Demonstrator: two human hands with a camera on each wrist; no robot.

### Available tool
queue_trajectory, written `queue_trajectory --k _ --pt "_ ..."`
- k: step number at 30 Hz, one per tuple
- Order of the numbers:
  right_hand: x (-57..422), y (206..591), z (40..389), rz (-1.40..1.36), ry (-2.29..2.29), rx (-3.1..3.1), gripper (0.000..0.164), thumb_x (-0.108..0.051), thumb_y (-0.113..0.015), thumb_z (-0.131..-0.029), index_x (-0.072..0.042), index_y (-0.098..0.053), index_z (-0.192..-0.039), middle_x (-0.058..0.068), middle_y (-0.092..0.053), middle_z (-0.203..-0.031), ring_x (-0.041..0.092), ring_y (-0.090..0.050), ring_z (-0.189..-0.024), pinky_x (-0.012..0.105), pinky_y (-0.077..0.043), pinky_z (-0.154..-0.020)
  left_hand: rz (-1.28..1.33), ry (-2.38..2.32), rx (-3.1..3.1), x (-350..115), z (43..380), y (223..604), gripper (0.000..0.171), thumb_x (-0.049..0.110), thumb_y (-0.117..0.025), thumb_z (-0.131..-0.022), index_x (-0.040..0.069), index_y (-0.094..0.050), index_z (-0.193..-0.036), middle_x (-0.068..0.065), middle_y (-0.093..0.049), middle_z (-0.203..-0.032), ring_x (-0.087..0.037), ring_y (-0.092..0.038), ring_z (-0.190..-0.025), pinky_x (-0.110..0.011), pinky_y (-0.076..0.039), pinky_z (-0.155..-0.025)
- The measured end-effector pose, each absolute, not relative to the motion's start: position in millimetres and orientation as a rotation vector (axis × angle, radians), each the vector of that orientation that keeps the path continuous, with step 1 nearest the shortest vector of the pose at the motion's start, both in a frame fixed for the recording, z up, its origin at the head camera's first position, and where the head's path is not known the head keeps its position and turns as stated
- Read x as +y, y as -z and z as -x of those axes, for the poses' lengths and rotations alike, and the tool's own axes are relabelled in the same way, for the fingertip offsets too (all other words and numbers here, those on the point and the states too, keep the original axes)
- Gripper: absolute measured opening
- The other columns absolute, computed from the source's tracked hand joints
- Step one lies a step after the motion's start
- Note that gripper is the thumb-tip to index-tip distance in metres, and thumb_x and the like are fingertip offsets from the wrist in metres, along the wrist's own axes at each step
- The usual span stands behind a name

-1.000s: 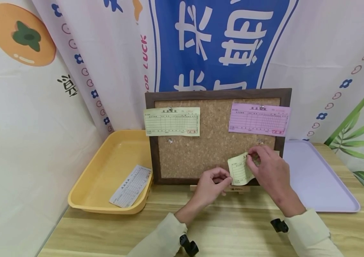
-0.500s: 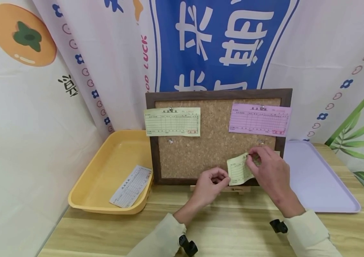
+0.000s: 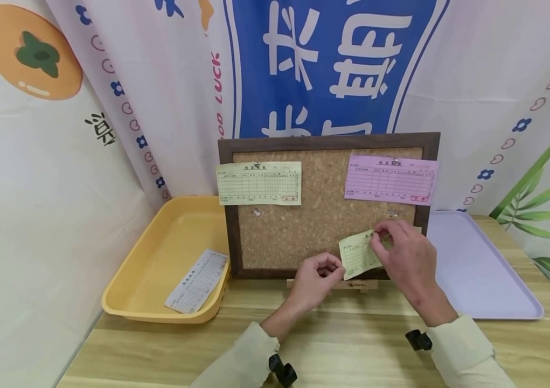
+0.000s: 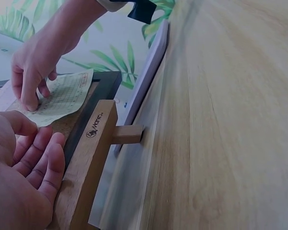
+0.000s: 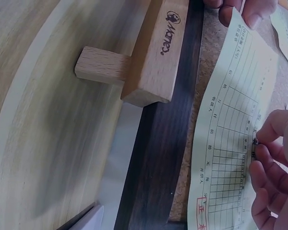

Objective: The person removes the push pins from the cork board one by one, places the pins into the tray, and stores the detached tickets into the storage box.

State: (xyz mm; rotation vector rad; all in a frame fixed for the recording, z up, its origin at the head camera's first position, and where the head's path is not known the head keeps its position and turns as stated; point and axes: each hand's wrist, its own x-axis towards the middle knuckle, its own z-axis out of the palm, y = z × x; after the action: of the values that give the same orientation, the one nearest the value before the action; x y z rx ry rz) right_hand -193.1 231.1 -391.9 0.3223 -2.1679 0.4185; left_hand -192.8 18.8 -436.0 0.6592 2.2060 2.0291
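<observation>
In the head view a pale yellow-green receipt slip [image 3: 359, 253] lies against the lower right of the corkboard [image 3: 284, 237], its surface slightly bowed. My left hand [image 3: 314, 277] pinches the slip's lower left corner between thumb and forefinger. My right hand [image 3: 408, 256] is at the slip's top middle. There, in the right wrist view, its thumb and forefinger pinch a small dark pin [image 5: 256, 141], mostly hidden by the fingertips. Another yellow-green slip [image 3: 260, 186] hangs at the board's upper left and a pink slip [image 3: 391, 180] at its upper right, each pinned at the top.
A yellow tray [image 3: 168, 231] holding a white slip [image 3: 197, 281] stands left of the board. At the right lies a lilac tray [image 3: 483, 269]. The board leans on a wooden stand [image 4: 93, 148]. Clear pins [image 3: 257, 213] show on the cork.
The slip's left corner has shifted slightly leftward with my left hand, and the paper lies a little flatter. My right hand stays at the slip's top edge.
</observation>
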Motion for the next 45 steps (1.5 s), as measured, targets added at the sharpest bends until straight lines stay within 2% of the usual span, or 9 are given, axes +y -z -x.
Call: queue_trajectory --k 8,16,23,33,39,45 --pt "230.8 392.6 197.0 -0.31 -0.414 -2.128 0.009 -0.01 -0.069 -0.084 -0.003 -0.072 -0.088 0.011 -0.067 -0.078 0.023 -0.058 -0.055 0.034 -0.041 -0.042 -0.667 -2.071 2.158 19.8 195.4 436.9 0.007 0.006 -0.071 -0.097 -0.001 -0.071 -0.097 -0.001 -0.067 -0.081 -0.018 -0.065 -0.066 -0.024 -0.054 -0.054" --pt "230.3 394.1 200.4 -0.326 -0.439 -2.107 0.009 -0.012 -0.068 -0.084 -0.003 -0.071 -0.086 0.011 -0.068 -0.079 0.024 -0.061 -0.058 0.038 -0.045 -0.044 -0.648 -2.071 2.155 17.0 194.8 436.5 0.009 0.005 -0.071 -0.097 -0.004 -0.07 -0.098 -0.003 -0.068 -0.082 -0.025 -0.068 -0.068 -0.026 -0.056 -0.056" --pt "231.3 396.2 199.9 -0.312 -0.453 -2.105 0.011 -0.013 -0.066 -0.083 -0.004 -0.07 -0.086 0.01 -0.067 -0.078 0.024 -0.059 -0.057 0.038 -0.044 -0.043 -0.64 -2.05 2.166 18.1 193.3 435.6 0.008 0.006 -0.072 -0.096 -0.002 -0.071 -0.097 -0.002 -0.069 -0.082 -0.023 -0.068 -0.068 -0.039 -0.06 -0.059" --pt "229.5 396.5 199.0 -0.307 -0.451 -2.106 0.011 -0.014 -0.065 -0.083 -0.004 -0.07 -0.085 0.009 -0.066 -0.078 0.023 -0.059 -0.057 0.037 -0.043 -0.042 -0.637 -2.052 2.167 17.6 193.6 436.8 0.007 0.006 -0.071 -0.096 -0.001 -0.071 -0.097 -0.001 -0.068 -0.081 -0.021 -0.067 -0.067 -0.028 -0.057 -0.056" --pt "227.9 396.8 199.6 -0.301 -0.432 -2.097 0.011 -0.014 -0.065 -0.084 -0.004 -0.069 -0.085 0.009 -0.066 -0.077 0.021 -0.056 -0.052 0.033 -0.039 -0.039 -0.64 -2.049 2.173 17.4 194.0 437.7 0.006 0.006 -0.071 -0.097 0.0 -0.071 -0.097 -0.001 -0.068 -0.081 -0.019 -0.067 -0.067 -0.03 -0.058 -0.057" --pt "227.2 397.5 200.5 -0.281 -0.405 -2.072 0.012 -0.015 -0.063 -0.084 -0.005 -0.069 -0.084 0.008 -0.066 -0.074 0.018 -0.048 -0.045 0.032 -0.034 -0.037 -0.639 -2.05 2.171 18.1 193.0 438.4 0.007 0.006 -0.071 -0.097 0.0 -0.071 -0.098 -0.002 -0.068 -0.082 -0.029 -0.069 -0.07 -0.038 -0.06 -0.059"
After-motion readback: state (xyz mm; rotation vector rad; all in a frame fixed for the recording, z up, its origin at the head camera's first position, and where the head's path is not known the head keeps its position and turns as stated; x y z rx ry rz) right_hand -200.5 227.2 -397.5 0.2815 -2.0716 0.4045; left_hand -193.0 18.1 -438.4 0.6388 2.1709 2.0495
